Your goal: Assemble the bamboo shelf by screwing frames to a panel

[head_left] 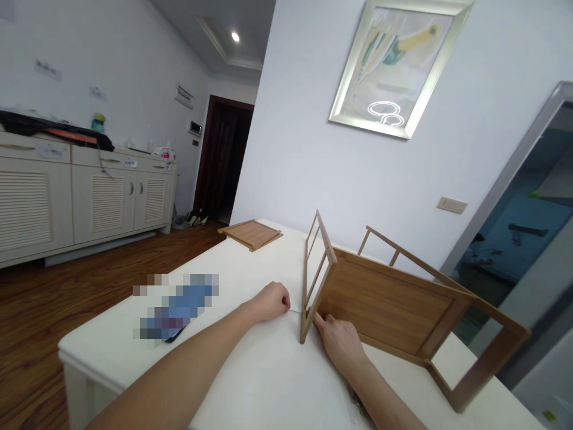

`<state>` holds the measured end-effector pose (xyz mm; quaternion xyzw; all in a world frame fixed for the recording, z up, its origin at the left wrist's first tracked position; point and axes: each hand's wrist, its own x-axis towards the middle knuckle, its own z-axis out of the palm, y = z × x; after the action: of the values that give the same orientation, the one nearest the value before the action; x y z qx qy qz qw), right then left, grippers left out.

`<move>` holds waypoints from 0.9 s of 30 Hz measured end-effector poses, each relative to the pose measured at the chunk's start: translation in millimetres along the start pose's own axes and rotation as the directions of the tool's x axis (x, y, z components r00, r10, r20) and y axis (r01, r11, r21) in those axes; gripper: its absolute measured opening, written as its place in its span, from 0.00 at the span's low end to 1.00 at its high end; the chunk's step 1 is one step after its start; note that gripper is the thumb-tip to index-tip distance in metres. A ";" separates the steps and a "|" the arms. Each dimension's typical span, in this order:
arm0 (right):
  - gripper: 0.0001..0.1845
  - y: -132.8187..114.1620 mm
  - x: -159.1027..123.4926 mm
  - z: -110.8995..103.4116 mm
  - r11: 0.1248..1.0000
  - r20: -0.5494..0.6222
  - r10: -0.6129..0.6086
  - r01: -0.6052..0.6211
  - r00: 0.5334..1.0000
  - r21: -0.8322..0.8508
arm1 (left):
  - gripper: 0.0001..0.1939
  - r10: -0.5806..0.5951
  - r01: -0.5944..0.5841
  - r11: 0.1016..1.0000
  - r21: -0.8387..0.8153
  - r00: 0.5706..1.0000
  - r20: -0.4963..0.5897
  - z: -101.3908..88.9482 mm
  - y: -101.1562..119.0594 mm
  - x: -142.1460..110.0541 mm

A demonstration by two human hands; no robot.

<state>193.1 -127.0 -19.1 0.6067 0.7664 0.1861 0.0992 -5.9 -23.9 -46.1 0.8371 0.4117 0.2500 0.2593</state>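
A brown wooden shelf unit [385, 304] rests on the white table, its slim side frame [332, 254] standing up at the left end. My left hand [272, 301] is closed just left of that frame. From its fingers a thin metal rod [295, 310], perhaps a tool, reaches to the frame's lower part. On the inner side, my right hand [339, 341] is closed at the same lower part, fingertips against the wood. The frame partly hides those fingertips, so their exact grip is unclear.
A separate wooden panel [254, 233] lies flat at the table's far end. Left of my left arm is a blurred-out blue item [179, 307] on the white table [250, 370]. A white cabinet [102, 197] lines the left wall; the wall behind carries a framed picture [398, 65].
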 end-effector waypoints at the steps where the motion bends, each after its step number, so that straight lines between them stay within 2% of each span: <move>1: 0.30 0.1 0.2 0.0 1.000 0.008 0.001 -0.001 1.000 0.012 | 0.12 0.001 -0.002 1.000 -0.003 1.000 -0.002 -0.1 0.4 -0.3; 11: 0.31 -0.1 1.9 0.4 0.996 0.056 0.025 -0.030 0.998 0.085 | 0.12 0.030 -0.030 0.999 -0.015 0.999 -0.024 0.9 -0.8 0.1; 18: 0.28 -0.2 0.6 0.8 0.990 0.051 0.024 -0.031 0.998 0.140 | 0.16 0.001 -0.003 1.000 -0.024 0.996 -0.084 2.3 0.3 0.1; 23: 0.28 0.8 1.1 2.2 0.987 0.036 0.020 -0.026 0.999 0.158 | 0.09 -0.037 0.035 0.999 -0.038 0.997 -0.061 2.5 0.0 0.5; 27: 0.28 1.8 1.2 3.3 0.987 0.025 0.017 -0.020 1.000 0.161 | 0.07 -0.057 0.055 0.998 -0.036 0.997 -0.044 1.3 0.1 0.7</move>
<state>195.7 -125.0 -21.3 0.6220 0.7721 0.1175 0.0571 -4.6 -23.7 -46.9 0.8147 0.4364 0.2686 0.2716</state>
